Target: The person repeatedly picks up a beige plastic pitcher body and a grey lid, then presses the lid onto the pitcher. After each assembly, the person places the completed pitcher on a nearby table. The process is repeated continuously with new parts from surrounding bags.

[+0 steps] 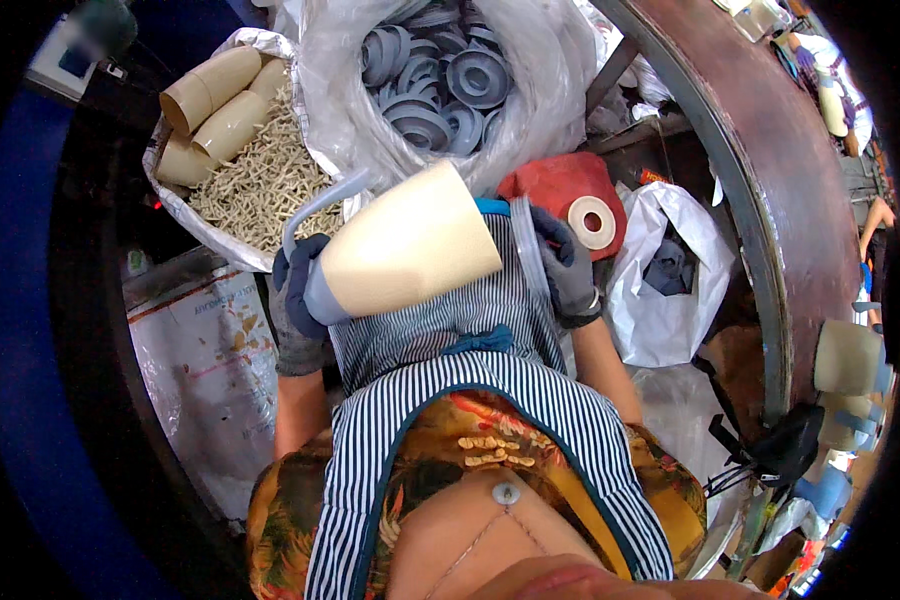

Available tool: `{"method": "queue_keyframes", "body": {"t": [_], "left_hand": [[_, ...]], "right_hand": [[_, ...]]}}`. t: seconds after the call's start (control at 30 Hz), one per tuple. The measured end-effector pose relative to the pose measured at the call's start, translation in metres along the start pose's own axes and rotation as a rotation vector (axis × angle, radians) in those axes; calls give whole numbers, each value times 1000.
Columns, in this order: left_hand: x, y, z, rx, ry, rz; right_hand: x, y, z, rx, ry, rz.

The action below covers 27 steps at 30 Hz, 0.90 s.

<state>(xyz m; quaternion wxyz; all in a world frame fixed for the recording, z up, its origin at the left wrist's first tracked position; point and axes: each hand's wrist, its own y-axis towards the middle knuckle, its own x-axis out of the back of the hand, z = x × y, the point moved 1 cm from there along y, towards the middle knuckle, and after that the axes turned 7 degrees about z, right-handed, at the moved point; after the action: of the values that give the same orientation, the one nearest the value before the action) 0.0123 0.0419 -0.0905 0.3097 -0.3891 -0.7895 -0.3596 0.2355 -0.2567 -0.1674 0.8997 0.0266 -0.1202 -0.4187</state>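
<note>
A cream tapered jug body lies on its side in front of my apron. Around its left end runs a grey-blue collar, and a curved grey handle rises from there. My gloved left hand grips the collar end, its fingers wrapped over the edge. On the other side, my gloved right hand holds a thin pale grey ring seen nearly edge-on. The ring is apart from the jug's right end. Part of the right fingers is hidden behind the ring.
Ahead, a plastic-lined sack holds several grey round parts. Left of it, another sack contains tan shells and small beige pieces. A red block, a white bag and a curved-looking table edge stand right.
</note>
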Motion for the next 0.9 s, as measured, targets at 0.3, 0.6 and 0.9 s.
{"method": "queue_keyframes", "body": {"t": [0.3, 0.6, 0.9], "left_hand": [[-15, 11, 0, 476, -1391, 89], [-4, 34, -15, 506, -1264, 194], [2, 43, -21, 477, -1440, 230]], "right_hand": [[-26, 22, 112, 370, -182, 4], [-20, 9, 116, 357, -94, -49], [0, 23, 144, 482, -280, -70]]}}
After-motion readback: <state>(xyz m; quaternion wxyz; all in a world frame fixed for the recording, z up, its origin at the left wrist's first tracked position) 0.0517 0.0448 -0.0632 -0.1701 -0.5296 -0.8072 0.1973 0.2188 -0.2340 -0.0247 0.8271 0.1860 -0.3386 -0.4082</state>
